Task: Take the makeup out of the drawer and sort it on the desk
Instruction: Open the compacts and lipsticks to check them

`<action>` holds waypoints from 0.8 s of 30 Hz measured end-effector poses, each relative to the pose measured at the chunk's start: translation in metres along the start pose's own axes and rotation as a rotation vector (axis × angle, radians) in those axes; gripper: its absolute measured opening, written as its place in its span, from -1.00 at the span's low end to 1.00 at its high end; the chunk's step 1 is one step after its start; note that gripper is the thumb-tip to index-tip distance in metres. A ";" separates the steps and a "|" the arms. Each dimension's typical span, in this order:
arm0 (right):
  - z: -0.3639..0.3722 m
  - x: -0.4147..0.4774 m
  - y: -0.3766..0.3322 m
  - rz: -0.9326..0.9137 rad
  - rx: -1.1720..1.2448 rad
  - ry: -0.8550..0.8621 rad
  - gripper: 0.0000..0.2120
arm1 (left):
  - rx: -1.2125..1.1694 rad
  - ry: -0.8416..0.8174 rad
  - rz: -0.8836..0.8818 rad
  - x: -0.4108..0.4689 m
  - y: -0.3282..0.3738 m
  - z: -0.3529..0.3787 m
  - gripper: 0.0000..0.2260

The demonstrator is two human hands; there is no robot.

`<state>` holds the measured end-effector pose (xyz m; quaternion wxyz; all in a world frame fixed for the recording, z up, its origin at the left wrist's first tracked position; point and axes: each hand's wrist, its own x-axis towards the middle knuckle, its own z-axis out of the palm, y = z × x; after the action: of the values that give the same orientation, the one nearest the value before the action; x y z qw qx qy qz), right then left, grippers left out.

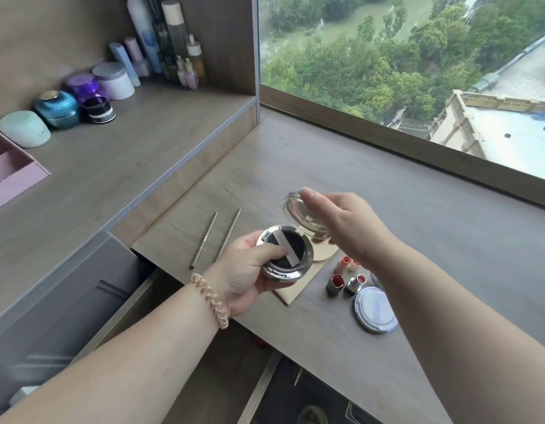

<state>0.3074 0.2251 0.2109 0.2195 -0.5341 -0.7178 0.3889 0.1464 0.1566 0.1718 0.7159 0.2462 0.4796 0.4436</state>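
Note:
My left hand (243, 276) grips the silver base of a round cushion compact (285, 255) above the desk; a black puff with a white strap shows inside. My right hand (338, 221) holds its hinged lid (298, 209) tipped up and open. On the desk (418, 240) lie two thin pencils (216, 237), a gold palette (301, 286) partly hidden under the compact, several lipsticks (341, 276) and a closed round silver compact (375, 309). The open drawer (136, 304) sits below my left forearm.
A raised shelf at left carries jars (81, 99), bottles (167, 47) and a pink organiser (11, 169). A large window (418, 56) runs along the desk's far edge. Beneath the desk front is a dark floor area.

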 end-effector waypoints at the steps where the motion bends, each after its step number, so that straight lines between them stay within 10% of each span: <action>1: -0.003 0.001 0.000 -0.039 -0.052 0.005 -0.17 | -0.022 0.004 0.007 0.001 -0.001 -0.001 -0.75; 6: -0.012 0.012 -0.008 -0.215 -0.278 -0.005 -0.62 | -0.058 0.102 0.017 0.011 -0.003 0.001 -0.75; 12: -0.017 0.044 0.013 -0.115 -0.359 0.120 -0.64 | -0.017 0.369 0.078 0.040 -0.005 -0.003 -0.73; 24: -0.063 0.065 0.114 0.534 -0.444 0.398 -0.66 | 1.227 0.543 -0.081 0.079 -0.053 -0.009 -0.38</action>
<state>0.3998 0.3206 0.1517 0.1248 -0.8014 -0.5637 0.1566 0.1713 0.1988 0.0895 0.3164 0.4699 0.8167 0.1097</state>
